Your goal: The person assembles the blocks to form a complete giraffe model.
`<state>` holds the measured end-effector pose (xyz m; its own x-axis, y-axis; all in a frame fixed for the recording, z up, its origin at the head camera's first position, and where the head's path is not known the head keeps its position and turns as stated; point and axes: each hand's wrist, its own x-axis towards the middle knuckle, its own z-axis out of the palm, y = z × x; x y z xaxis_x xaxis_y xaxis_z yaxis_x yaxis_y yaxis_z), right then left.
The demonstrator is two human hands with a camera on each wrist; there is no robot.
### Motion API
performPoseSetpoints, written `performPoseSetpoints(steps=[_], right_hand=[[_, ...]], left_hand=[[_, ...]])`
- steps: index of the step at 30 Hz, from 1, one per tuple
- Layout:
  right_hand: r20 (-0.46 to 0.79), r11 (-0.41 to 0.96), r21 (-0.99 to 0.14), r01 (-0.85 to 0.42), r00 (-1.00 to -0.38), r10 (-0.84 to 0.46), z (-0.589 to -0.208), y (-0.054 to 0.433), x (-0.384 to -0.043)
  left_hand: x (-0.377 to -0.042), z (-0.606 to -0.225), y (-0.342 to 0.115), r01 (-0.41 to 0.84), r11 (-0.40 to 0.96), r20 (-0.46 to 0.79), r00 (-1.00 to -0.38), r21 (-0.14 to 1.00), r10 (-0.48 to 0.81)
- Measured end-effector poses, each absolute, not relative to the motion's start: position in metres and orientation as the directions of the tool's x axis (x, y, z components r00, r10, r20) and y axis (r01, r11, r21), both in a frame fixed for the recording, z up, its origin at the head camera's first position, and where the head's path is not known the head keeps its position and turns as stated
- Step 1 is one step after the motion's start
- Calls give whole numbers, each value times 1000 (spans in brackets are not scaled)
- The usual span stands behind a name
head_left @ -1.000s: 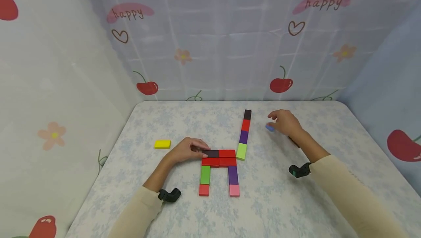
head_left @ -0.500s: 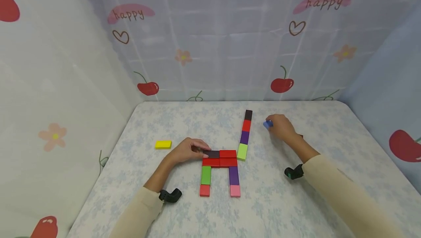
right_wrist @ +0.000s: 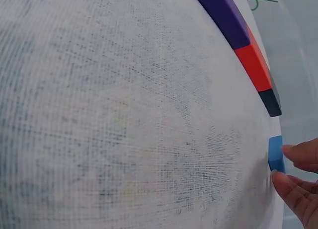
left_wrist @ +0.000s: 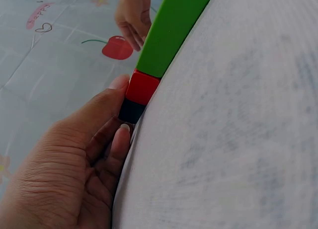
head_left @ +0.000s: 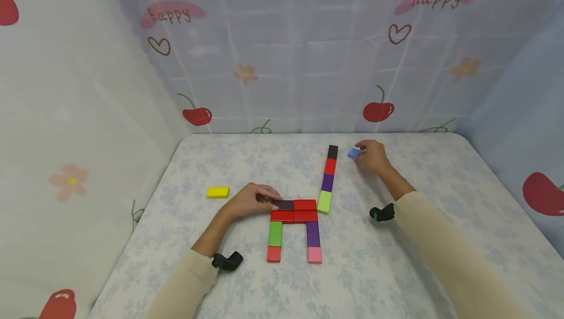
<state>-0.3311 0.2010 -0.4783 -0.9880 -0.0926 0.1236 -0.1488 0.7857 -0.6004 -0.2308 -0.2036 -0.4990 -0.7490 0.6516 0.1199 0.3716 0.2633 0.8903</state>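
Observation:
My left hand [head_left: 250, 202] holds the left end of a black block [head_left: 285, 205], thumb and finger on either side of it. That block lies in a flat figure of red blocks [head_left: 305, 216], with a green block [head_left: 275, 233] and a purple block [head_left: 313, 234] as legs, tipped by a red piece [head_left: 273, 254] and a pink piece [head_left: 315, 255]. My right hand [head_left: 372, 156] pinches a small blue block [head_left: 354, 153] between thumb and finger. It is close to the tabletop, right of the far black piece [head_left: 332, 152] that ends a slanting row.
The row runs down through a red block [head_left: 330, 166] and a purple one [head_left: 327, 182] to a lime-green block [head_left: 324, 202] at the figure's right corner. A yellow block [head_left: 218, 192] lies alone left of my left hand. A curtain [head_left: 291, 64] hangs behind the table.
My right hand has tightened on the blue block and carried it away from me and slightly left, toward the row's far end. The left hand has stayed at the black block.

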Motion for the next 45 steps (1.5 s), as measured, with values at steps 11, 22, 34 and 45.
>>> performPoseSetpoints(steps=[11,22,34,45], right_hand=[[27,658,-753,31,-997,78,-487,199,-337],[-17,429,-895,118,-973,232,-496,187,-360],[-25,428,-894,136,-967,255,-496,178,-378],[1,662,-725,189,-961,276,-499,162,-388]], left_hand=[[-229,-499,-207,343,283,95,-769,896,632],[-248,-528,-208,360,296,98,-764,885,637],[-251,-531,-209,383,283,120,-753,880,647],[-242,-518,-207,364,271,116,-761,891,638]])
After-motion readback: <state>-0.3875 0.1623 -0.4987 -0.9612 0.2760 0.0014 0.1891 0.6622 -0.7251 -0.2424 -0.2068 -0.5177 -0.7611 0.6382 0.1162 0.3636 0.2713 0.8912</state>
